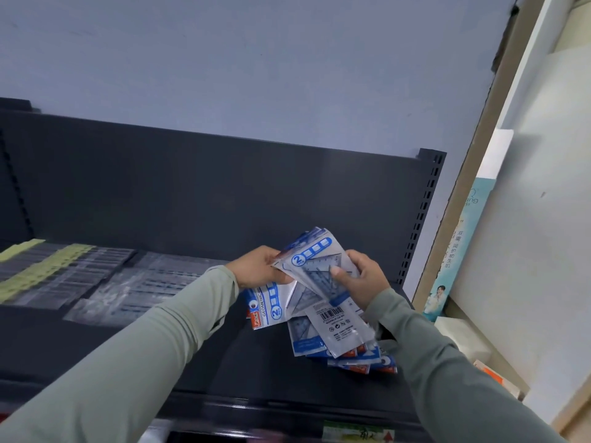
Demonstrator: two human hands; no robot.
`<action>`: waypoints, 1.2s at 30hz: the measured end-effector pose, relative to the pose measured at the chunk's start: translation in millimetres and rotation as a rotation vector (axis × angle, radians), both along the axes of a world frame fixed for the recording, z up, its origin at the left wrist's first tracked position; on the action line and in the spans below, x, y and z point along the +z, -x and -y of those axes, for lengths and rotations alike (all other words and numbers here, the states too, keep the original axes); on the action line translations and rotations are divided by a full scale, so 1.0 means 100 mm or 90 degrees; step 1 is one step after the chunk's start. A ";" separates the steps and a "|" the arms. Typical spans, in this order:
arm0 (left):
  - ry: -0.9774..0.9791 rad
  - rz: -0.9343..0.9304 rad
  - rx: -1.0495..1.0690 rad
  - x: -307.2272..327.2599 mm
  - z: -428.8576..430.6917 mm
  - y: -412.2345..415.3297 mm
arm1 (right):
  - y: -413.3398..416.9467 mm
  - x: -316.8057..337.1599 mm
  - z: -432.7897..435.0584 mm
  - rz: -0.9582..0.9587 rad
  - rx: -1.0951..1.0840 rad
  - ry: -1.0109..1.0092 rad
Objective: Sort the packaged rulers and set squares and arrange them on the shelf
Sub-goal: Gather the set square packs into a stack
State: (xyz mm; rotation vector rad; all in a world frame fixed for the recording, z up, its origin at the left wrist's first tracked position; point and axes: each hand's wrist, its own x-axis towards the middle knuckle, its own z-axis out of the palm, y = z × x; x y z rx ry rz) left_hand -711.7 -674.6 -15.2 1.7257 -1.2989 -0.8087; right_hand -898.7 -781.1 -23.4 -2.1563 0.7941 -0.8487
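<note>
A fanned bundle of blue-and-white set square packets [315, 263] is held up over the dark shelf [166, 343]. My right hand [363, 279] grips the bundle from the right, thumb on its front. My left hand [259, 266] pinches the bundle's left edge. More set square packets [323, 334] lie in a loose pile on the shelf just below the hands, one showing a barcode. Clear ruler packets [134, 292] lie flat at the shelf's middle left, and rulers with yellow headers [38, 270] lie at the far left.
The shelf's dark back panel [224, 193] rises behind the goods, ending in a slotted upright [422, 215] at the right. A beige cabinet side [524, 238] with a blue printed box [454, 260] stands to the right. Price labels [358, 434] run along the shelf's front lip.
</note>
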 end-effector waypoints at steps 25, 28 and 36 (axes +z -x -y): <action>-0.109 -0.047 -0.038 0.11 -0.09 -0.20 | -0.04 -0.05 -0.63 -0.423 0.150 0.467; -0.083 0.065 0.024 0.01 0.01 -0.23 | -0.02 -0.14 -0.73 -0.431 0.183 0.432; -0.230 0.315 -0.060 -0.31 0.26 -0.14 | 0.02 -0.18 -0.85 -0.457 0.171 0.366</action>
